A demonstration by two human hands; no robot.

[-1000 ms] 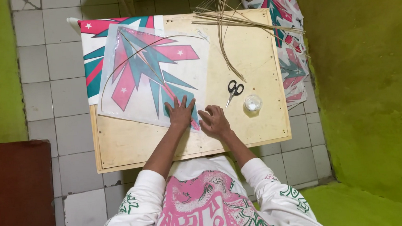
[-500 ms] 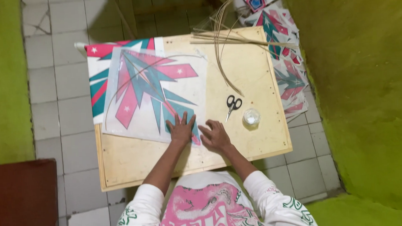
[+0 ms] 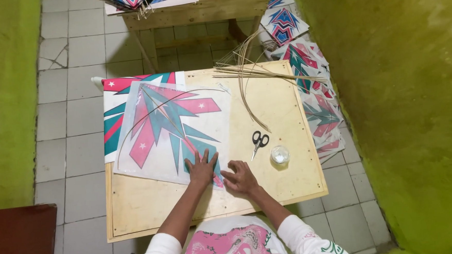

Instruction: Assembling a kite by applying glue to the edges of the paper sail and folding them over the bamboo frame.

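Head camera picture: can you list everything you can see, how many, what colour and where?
wooden board: one, pale wood, middle
printed kite sheet: one on top, white with pink and teal, board's left half
sheets beneath: count unclear, same colours, sticking out left
scissors: one, black handles, right of sheet
round clear container: one, beside scissors
thin sticks: a bundle, tan, board's far edge
kite stack: many, floor at right
wooden table: one, top
left hand: flat on sheet
right hand: at sheet's near edge

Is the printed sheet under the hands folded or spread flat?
Spread flat: the printed sheet lies open on the wooden table, left hand pressing it.
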